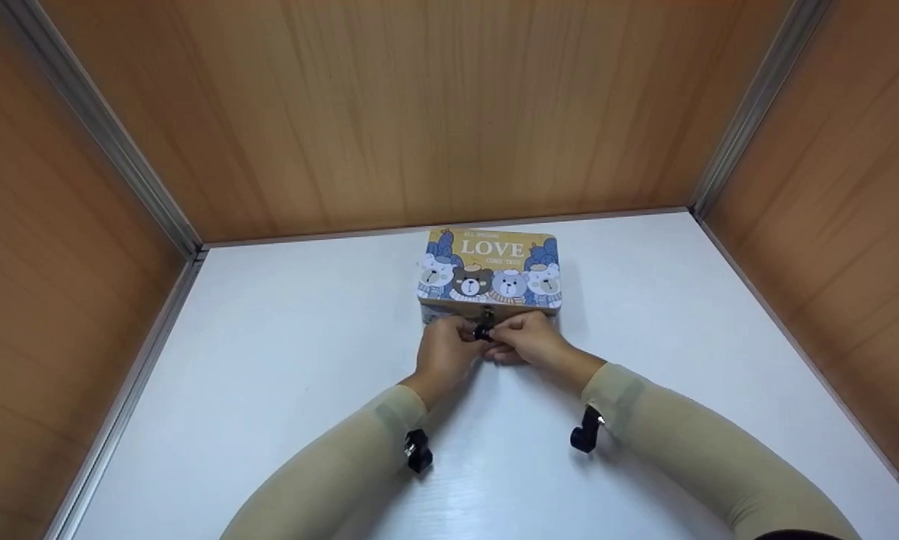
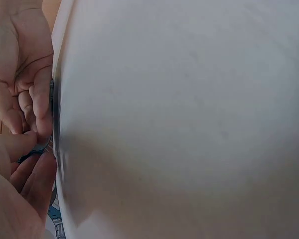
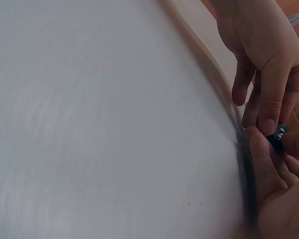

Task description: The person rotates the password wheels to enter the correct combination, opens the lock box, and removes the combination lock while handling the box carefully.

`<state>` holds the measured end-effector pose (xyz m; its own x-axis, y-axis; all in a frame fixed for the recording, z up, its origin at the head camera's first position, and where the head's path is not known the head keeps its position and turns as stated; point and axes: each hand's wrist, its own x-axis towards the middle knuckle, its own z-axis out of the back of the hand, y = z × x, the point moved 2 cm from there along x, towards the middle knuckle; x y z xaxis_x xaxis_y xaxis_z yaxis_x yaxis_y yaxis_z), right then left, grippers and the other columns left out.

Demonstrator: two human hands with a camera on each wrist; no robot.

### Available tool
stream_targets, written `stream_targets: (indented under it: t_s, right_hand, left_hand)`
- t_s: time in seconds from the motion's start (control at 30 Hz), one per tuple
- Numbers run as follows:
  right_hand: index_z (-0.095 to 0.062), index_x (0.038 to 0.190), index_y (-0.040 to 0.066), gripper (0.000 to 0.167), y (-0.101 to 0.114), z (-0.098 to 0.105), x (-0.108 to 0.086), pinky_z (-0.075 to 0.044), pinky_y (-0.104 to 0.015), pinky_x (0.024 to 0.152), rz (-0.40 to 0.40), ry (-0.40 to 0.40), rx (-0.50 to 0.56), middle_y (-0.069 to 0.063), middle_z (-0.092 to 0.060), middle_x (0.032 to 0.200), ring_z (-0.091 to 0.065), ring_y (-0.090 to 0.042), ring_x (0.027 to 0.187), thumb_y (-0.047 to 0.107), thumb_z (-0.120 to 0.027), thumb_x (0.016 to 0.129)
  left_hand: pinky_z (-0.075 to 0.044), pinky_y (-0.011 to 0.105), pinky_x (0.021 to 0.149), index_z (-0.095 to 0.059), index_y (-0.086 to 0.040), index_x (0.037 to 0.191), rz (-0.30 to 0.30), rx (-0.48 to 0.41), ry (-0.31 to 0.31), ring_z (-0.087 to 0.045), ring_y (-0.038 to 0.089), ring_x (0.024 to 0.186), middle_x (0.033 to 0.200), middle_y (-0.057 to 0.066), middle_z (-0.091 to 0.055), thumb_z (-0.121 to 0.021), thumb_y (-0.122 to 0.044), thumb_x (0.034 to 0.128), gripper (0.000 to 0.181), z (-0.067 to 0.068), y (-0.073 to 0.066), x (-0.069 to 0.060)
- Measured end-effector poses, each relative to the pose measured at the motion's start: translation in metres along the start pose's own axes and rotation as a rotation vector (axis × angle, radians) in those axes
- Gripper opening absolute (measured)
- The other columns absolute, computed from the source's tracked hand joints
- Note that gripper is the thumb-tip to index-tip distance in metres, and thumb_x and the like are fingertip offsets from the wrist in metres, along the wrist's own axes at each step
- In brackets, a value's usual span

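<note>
A tin box (image 1: 490, 262) with a yellow lid, cartoon bears and the word LOVE sits near the back of the white table, lid down. At the clasp (image 1: 488, 313) on its front is a small black combination padlock (image 1: 482, 331), with pale marks on it in the right wrist view. My left hand (image 1: 447, 347) pinches the padlock from the left. From the right, my right hand (image 1: 533, 341) holds it between thumb and fingertips. Fingers cover much of the padlock, so whether its shackle is fastened cannot be seen.
Wood-grain panels (image 1: 449, 112) with grey metal corner strips stand behind and on both sides of the white table (image 1: 307, 330). A small black camera mount (image 1: 418, 451) is strapped at the left wrist, and another camera mount (image 1: 585, 430) at the right.
</note>
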<state>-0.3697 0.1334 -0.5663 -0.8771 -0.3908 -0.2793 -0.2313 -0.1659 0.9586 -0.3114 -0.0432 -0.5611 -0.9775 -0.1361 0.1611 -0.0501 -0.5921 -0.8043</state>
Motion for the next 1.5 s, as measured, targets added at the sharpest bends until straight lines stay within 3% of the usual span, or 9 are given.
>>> stream_targets:
  t_s: [0.23,0.53,0.77,0.93,1.17,1.5]
  right_hand:
    - [-0.078,0.125,-0.013,0.024,0.0,-0.002,-0.001,-0.07,-0.026,0.071,0.012,0.023,0.011,-0.019,-0.086,0.095,-0.084,-0.015,0.074,0.005,-0.071,0.109]
    - [-0.079,0.122,-0.011,0.022,-0.001,-0.008,0.001,-0.071,-0.029,0.075,0.003,0.002,0.05,-0.022,-0.086,0.096,-0.086,-0.019,0.078,0.005,-0.072,0.109]
    - [-0.077,0.124,-0.011,0.022,-0.004,-0.009,0.002,-0.072,-0.033,0.081,0.001,0.007,0.066,-0.025,-0.085,0.101,-0.088,-0.023,0.085,0.005,-0.068,0.111]
    - [-0.077,0.123,-0.011,0.023,-0.005,-0.01,0.003,-0.072,-0.035,0.084,0.002,0.016,0.067,-0.024,-0.086,0.103,-0.088,-0.024,0.087,0.005,-0.065,0.112]
    - [-0.077,0.119,-0.013,0.021,-0.007,-0.011,0.005,-0.073,-0.035,0.084,0.015,0.032,0.095,-0.02,-0.086,0.098,-0.087,-0.023,0.085,0.004,-0.066,0.112]
    - [-0.077,0.12,-0.01,0.021,-0.002,-0.017,0.004,-0.073,-0.035,0.085,-0.046,0.061,0.095,-0.023,-0.086,0.104,-0.088,-0.025,0.09,0.005,-0.064,0.113]
  left_hand:
    - [-0.067,0.04,0.087,-0.088,-0.005,0.107,-0.069,0.066,-0.031,-0.08,0.021,0.095,0.101,0.007,-0.086,-0.09,-0.009,0.0952,0.012,-0.001,0.002,-0.001]
    - [-0.067,0.043,0.098,-0.084,-0.002,0.118,-0.056,0.052,-0.01,-0.08,0.026,0.107,0.114,0.013,-0.085,-0.078,0.002,0.0994,0.02,0.001,0.004,-0.001]
    - [-0.062,0.046,0.115,-0.079,-0.004,0.131,-0.079,0.176,0.054,-0.075,0.031,0.127,0.129,0.013,-0.079,-0.072,-0.003,0.1076,0.025,0.003,0.002,0.001]
    - [-0.062,0.045,0.114,-0.079,-0.005,0.13,-0.143,0.272,0.103,-0.075,0.029,0.126,0.126,0.01,-0.077,-0.066,-0.004,0.112,0.023,0.006,0.0,0.004]
    - [-0.065,0.048,0.103,-0.078,-0.003,0.115,-0.322,0.351,0.111,-0.077,0.032,0.113,0.116,0.013,-0.077,-0.066,0.002,0.1079,0.015,0.01,0.001,0.007]
    - [-0.061,0.045,0.116,-0.078,-0.005,0.124,-0.321,0.33,0.158,-0.074,0.029,0.129,0.13,0.01,-0.078,-0.07,-0.003,0.1091,0.017,0.016,0.004,0.015]
